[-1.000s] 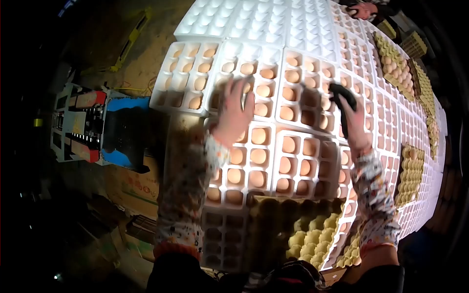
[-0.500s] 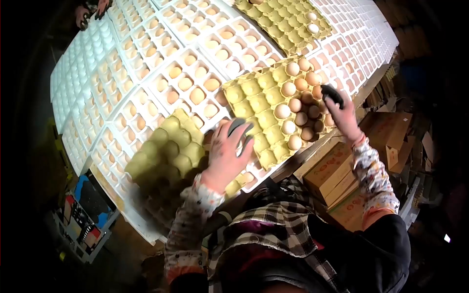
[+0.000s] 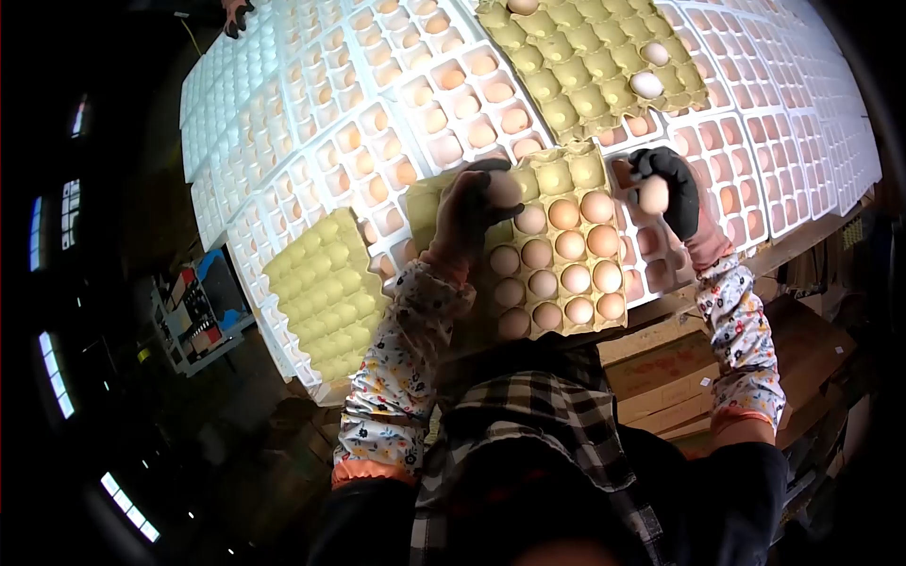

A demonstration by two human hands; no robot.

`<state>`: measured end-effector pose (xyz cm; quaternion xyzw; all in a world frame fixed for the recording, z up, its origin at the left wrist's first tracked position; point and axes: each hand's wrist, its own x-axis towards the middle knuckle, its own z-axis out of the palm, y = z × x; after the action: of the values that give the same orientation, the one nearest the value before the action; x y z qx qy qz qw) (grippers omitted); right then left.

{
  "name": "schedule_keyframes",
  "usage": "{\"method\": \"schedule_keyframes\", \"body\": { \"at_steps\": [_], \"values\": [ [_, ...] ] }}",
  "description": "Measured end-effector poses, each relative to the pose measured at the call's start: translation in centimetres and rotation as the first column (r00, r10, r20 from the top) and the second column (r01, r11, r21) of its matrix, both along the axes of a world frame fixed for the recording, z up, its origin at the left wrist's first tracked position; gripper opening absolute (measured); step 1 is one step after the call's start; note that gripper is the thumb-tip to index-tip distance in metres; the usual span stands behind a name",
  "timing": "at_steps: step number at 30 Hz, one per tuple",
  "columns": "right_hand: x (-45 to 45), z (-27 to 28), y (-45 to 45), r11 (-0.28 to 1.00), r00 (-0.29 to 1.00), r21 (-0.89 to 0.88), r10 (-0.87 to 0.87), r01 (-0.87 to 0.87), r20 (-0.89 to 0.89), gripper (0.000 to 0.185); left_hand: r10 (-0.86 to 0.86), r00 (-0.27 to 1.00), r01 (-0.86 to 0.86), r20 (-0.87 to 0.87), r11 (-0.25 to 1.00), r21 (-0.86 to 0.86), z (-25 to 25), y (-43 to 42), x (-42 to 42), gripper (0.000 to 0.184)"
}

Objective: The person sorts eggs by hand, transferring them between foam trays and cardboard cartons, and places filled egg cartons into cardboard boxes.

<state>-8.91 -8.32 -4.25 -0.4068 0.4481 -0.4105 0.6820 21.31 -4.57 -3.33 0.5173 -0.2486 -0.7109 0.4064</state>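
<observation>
A yellowish pulp egg tray (image 3: 557,172) lies in front of me, with several rows of brown and pale eggs (image 3: 569,245) in its cups. Over the tray's left side, my left hand (image 3: 469,212), in a dark-fingered glove, is closed around an egg (image 3: 504,189). To the right of the tray, my right hand (image 3: 675,193) is curled with a light brown egg (image 3: 653,195) in its gloved fingers. Beneath that hand is a white foam tray (image 3: 651,222) with square pockets. My left hand hides some of the pulp tray's cups.
White foam trays (image 3: 415,127) full of eggs cover the table. An upside-down pulp tray (image 3: 326,288) lies at left; another pulp tray (image 3: 576,71) with a few eggs lies farther back. Cardboard boxes (image 3: 661,377) stand below the edge. Another person's gloved hand (image 3: 236,17) shows at top left.
My view has shifted, and the trays appear turned. My left hand, earlier with fingers apart, is now closed on an egg. My right hand has come away from the tray's eggs with one egg.
</observation>
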Motion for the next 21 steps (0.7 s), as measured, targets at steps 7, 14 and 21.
{"method": "schedule_keyframes", "body": {
  "at_steps": [7,14,21],
  "values": [
    [1.5,1.2,1.5,0.778,0.710,-0.229,0.356,-0.585,-0.608,0.054,-0.073,-0.070,0.788,0.995,0.607,0.100,0.9,2.1,-3.3,0.035],
    [0.2,1.6,3.8,0.964,0.981,0.181,0.191,-0.196,0.040,0.048,0.015,0.999,-0.012,-0.030,0.996,0.087,5.8,5.2,1.9,0.044],
    [0.8,0.3,-1.6,0.850,0.816,-0.454,-0.051,-0.267,-0.576,0.053,-0.175,-0.026,0.767,0.984,0.628,0.132,4.3,7.3,1.3,0.042]
  ]
}}
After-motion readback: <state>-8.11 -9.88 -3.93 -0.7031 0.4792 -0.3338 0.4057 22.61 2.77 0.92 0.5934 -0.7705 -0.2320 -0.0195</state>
